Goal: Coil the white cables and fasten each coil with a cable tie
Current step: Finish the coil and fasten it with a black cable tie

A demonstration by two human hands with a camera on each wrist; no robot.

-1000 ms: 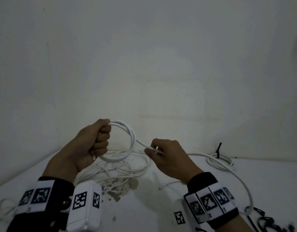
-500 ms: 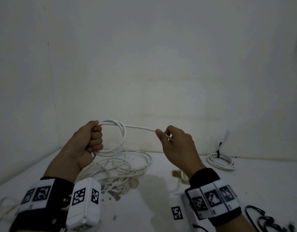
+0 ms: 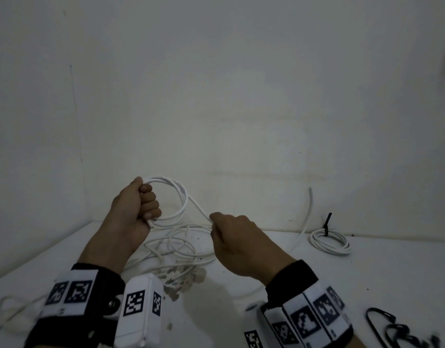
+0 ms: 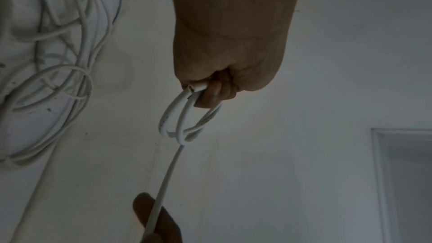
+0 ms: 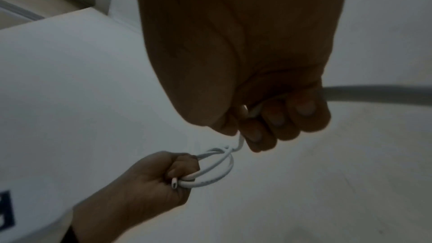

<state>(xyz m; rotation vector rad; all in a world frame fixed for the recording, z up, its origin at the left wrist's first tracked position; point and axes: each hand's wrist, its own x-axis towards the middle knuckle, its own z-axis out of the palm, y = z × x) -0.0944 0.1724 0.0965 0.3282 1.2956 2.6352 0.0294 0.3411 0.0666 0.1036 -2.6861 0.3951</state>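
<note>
My left hand (image 3: pixel 147 204) grips a small coil of white cable (image 3: pixel 182 197) held upright above the table; the coil (image 4: pixel 184 121) hangs from the fist, with the cut cable end (image 5: pixel 174 185) sticking out beside the fingers. From the coil one strand runs down-right to my right hand (image 3: pixel 216 223), which pinches it between thumb and fingers (image 5: pixel 257 132). Past the right hand the free tail (image 3: pixel 308 212) curves up in the air. A finished coil (image 3: pixel 329 243) with a black tie (image 3: pixel 326 222) lies at the back right.
A loose tangle of white cables (image 3: pixel 181 247) lies on the white table (image 3: pixel 367 272) under my hands and also shows in the left wrist view (image 4: pixel 58 62). Several black cable ties (image 3: pixel 392 330) lie at the front right. Walls close off the back and left.
The right hand rose to pull the strand level with the top of the coil, then dropped back down-left to just below it. The cable's tail has swung up off the table.
</note>
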